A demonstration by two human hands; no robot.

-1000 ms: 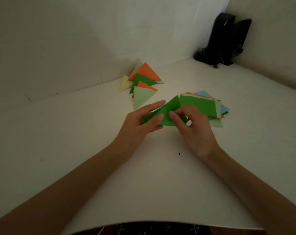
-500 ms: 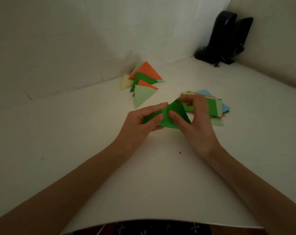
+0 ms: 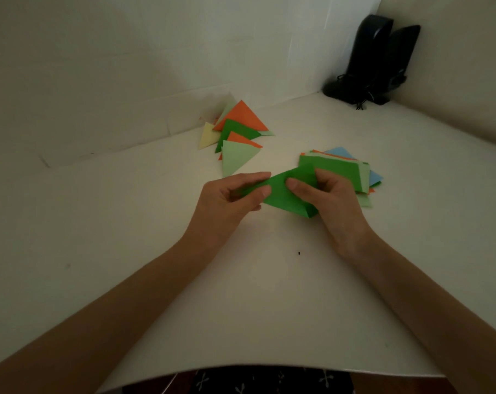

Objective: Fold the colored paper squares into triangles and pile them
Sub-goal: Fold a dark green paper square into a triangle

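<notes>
At mid-bench (image 3: 241,294) in the head view, both hands hold a partly folded green paper (image 3: 283,196). The left hand (image 3: 229,197) pinches its left end between thumb and fingers. The right hand (image 3: 333,200) pinches its right part, thumb on top, fingers curled. Just beyond, to the right, lies a stack of squares (image 3: 340,169). Far left of it, a pile of triangles (image 3: 238,137) sits near the wall. Black speakers (image 3: 377,58) stand in the far right corner.

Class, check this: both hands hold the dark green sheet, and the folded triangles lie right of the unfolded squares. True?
No: the head view shows the folded triangles left of the unfolded squares. Left hand and right hand hold the green sheet.
</notes>
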